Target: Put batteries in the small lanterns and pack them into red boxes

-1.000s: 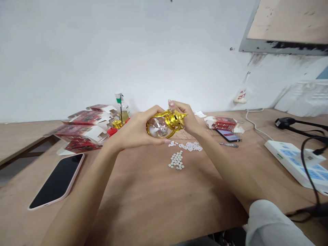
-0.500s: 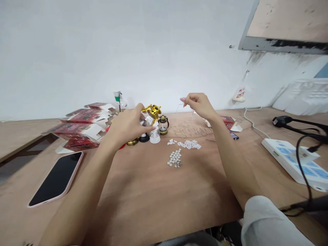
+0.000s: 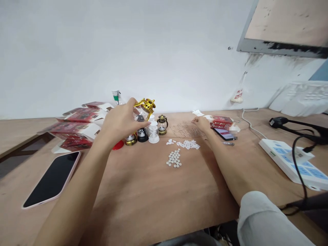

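Note:
A gold miniature lantern (image 3: 146, 106) with a clear body is tilted in my left hand (image 3: 122, 118), gripped between thumb and fingers above a row of small lanterns. Below it stand white lanterns (image 3: 153, 133), a black one (image 3: 142, 136) and a bronze one (image 3: 131, 140). Another bronze lantern (image 3: 162, 125) stands just to their right. My right hand (image 3: 202, 123) reaches down to the far side of the bent wire handles (image 3: 186, 130), its fingertips pinched together. Whatever lies between those fingertips is too small to make out.
White plastic pieces (image 3: 189, 145) and round button cells (image 3: 174, 159) lie mid-table. Red boxes (image 3: 74, 131) pile at left near a phone (image 3: 52, 179). At right are a red box (image 3: 220, 121), another phone (image 3: 223, 134), a pen (image 3: 228, 143) and a power strip (image 3: 289, 164).
My right hand, which held a bent wire in the air, has come down to the wire handles on the table. My left hand has shifted slightly left, still holding the gold lantern.

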The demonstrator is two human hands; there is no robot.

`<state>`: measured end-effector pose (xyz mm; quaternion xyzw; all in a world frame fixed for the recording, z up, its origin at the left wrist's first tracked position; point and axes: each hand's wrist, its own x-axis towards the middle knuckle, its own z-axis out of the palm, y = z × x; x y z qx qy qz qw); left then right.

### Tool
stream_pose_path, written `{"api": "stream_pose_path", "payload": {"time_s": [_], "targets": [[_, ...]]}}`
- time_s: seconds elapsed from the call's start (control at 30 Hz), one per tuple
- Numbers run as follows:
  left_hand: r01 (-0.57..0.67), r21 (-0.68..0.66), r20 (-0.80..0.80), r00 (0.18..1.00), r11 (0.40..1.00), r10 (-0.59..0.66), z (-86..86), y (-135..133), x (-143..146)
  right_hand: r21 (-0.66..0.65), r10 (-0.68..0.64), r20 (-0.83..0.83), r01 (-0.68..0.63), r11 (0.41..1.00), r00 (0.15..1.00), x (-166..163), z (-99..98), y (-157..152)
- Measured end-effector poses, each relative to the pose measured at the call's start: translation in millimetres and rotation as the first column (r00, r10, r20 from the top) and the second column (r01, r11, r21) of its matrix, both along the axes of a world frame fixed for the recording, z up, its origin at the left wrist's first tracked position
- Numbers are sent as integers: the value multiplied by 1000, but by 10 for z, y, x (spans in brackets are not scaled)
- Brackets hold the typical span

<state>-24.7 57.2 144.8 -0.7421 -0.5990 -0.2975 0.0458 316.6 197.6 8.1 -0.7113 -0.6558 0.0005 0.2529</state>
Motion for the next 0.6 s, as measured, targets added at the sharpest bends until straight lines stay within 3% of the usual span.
{"api": "stream_pose_path", "payload": {"time_s": [0.13,0.3,0.43,0.6], "targets": [[3,54,161,987,999,-12,6,-4,21,-84,163,16,-161,983,986,40,-49,44],[-20,61,265,964,998,3,14,-22,56,-131,224,25,-219,967,974,62,-30,46],[-50,44,336,941,998,33,-17,-8,87,-109,222,35,-217,970,974,6,116,-4],[-58,11,463,885,998,47,-141,127,67,-18,264,29,-263,965,964,-245,433,-115]]}}
